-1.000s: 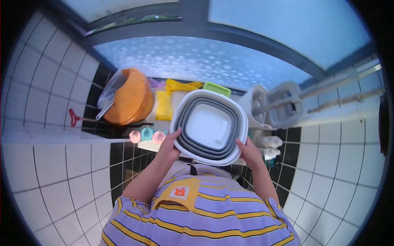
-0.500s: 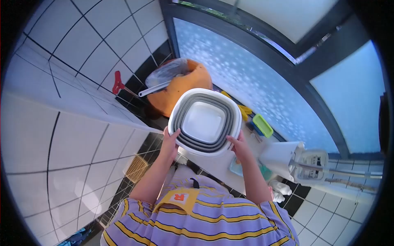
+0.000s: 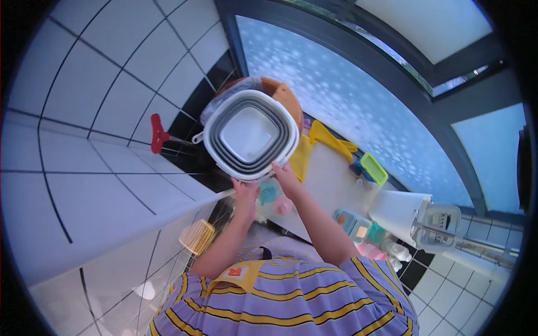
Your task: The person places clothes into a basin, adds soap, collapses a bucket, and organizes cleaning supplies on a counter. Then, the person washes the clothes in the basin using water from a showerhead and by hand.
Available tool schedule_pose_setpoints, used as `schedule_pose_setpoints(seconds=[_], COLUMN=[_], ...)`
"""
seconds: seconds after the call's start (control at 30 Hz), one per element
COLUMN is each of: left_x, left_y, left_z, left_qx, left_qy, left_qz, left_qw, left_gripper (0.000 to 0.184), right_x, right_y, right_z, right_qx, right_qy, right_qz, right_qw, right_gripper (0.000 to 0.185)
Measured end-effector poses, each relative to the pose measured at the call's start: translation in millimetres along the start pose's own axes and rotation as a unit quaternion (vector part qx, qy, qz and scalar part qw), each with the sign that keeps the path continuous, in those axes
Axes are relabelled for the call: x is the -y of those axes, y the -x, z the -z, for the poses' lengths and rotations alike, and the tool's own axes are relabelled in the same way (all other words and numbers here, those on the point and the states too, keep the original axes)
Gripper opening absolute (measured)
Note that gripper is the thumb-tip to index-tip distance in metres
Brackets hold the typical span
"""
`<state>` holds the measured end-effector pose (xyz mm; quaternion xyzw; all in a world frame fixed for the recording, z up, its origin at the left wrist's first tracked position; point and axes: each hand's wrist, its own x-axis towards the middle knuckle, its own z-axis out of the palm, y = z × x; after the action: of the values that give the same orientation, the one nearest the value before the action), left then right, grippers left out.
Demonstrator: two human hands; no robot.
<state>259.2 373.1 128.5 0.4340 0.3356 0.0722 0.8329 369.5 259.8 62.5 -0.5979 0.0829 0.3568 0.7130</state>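
Both hands hold a white collapsible basin (image 3: 249, 134) with grey folding ribs, tilted so that its inside faces me. My left hand (image 3: 245, 196) grips the near rim at the bottom, its fingers partly hidden by the basin. Further right along the same rim, my right hand (image 3: 287, 178) is closed on the edge with the thumb showing. Nothing is visible inside the basin. Behind it stands an orange bin (image 3: 288, 103) lined with a clear plastic bag, mostly covered by the basin. A white handle end (image 3: 197, 138) sticks out at the basin's left.
Yellow rubber gloves (image 3: 325, 137) lie on the light counter (image 3: 328, 171), near a green-rimmed container (image 3: 374, 169). To the right are a white bin (image 3: 395, 213), a clear box (image 3: 353, 224) and white bottles (image 3: 397, 249). A red-handled tool (image 3: 158, 134) is by the tiled wall; a beige basket (image 3: 197, 237) sits lower left.
The basin has moved up and left with both hands, now covering much of the orange bin. My right hand has come closer to my left. More of the counter and gloves shows.
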Motion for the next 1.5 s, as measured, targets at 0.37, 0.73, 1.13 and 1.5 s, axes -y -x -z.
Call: schedule_pose_setpoints(seconds=[0.37,0.73,1.13,1.5], left_x=[13.8,95.1,145.1,118.3], left_y=[-19.3,-42.2,-94.9,-66.4], left_z=[-12.2,-67.8,-76.9,-121.0], left_qx=[-0.038,0.098,0.018,0.067], left_qy=[0.005,-0.140,-0.259,-0.249], left_qz=[0.054,0.201,0.093,0.022], left_qw=[0.998,0.965,0.961,0.966], left_gripper=[0.075,0.036,0.064,0.045], right_x=[31.6,-68.1,-91.9,23.5], right_y=[8.5,-67.4,-103.0,19.1], right_z=[21.6,155.3,189.1,178.2], right_qx=[-0.063,-0.223,-0.062,0.097], right_qy=[0.033,-0.030,0.061,-0.154], right_qz=[-0.031,-0.110,-0.118,-0.199], right_qw=[0.997,0.968,0.989,0.963], right_gripper=[0.043,0.041,0.052,0.044])
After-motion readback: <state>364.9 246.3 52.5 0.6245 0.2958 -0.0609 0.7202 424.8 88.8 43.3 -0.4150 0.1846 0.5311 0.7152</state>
